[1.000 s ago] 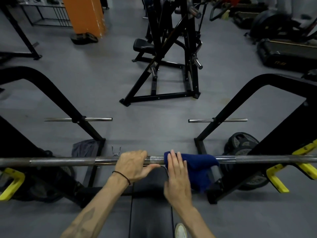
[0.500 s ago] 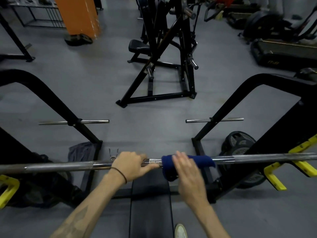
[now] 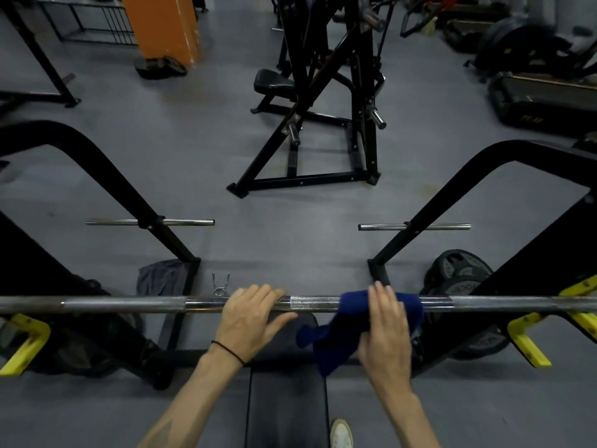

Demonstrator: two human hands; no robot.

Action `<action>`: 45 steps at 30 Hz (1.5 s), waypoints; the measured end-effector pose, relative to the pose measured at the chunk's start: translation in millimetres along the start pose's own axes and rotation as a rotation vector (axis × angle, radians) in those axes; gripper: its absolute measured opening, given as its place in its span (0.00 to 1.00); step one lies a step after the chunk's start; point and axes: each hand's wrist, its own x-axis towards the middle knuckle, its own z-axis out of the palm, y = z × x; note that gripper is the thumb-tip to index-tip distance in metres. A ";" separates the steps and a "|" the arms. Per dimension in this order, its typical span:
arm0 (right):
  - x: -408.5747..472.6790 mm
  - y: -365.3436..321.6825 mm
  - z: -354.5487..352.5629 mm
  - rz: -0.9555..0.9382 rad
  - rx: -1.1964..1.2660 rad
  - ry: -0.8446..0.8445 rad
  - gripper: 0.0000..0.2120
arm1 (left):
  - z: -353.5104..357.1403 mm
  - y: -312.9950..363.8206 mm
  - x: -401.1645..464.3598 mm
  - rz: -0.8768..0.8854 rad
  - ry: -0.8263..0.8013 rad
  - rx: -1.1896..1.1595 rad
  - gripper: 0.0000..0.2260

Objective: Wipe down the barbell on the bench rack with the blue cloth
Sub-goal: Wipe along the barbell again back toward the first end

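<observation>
The steel barbell (image 3: 129, 304) lies across the bench rack, spanning the whole view. My left hand (image 3: 250, 318) holds it just left of centre, fingers over the top and thumb underneath. The blue cloth (image 3: 352, 305) is draped over the bar right of centre, with one end hanging down toward the bench. My right hand (image 3: 384, 328) presses on the cloth with straight fingers reaching over the bar. The hand is blurred.
The black bench pad (image 3: 287, 399) runs below the bar. Yellow rack hooks (image 3: 529, 344) stick out at both sides. Weight plates (image 3: 462, 282) lean at the right, and a grey rag (image 3: 161, 278) and a spring collar (image 3: 221, 284) lie on the floor. A black machine (image 3: 323, 124) stands ahead.
My right hand has slid the blue cloth to the right along the bar, and the cloth's loose end now trails down to the left. My left hand stays on the bar.
</observation>
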 end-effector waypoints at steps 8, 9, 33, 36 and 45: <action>-12.5 -76.9 14.7 -0.188 0.087 -0.191 0.53 | 1.8 4.2 0.8 -0.060 -0.038 0.001 0.22; -9.5 -61.1 10.9 -0.236 0.072 -0.195 0.53 | 0.2 2.5 0.2 -0.046 -0.054 0.017 0.23; -12.3 -91.1 18.9 -0.143 0.098 -0.166 0.50 | -28.5 -4.7 62.3 -0.021 -0.747 0.058 0.34; -5.5 -49.9 9.2 -0.268 0.080 -0.177 0.49 | -28.5 -4.9 48.8 -0.021 -0.579 0.135 0.37; -13.1 -84.0 13.2 -0.036 0.039 -0.139 0.45 | -1.7 -23.3 -8.1 -0.083 -0.014 0.135 0.26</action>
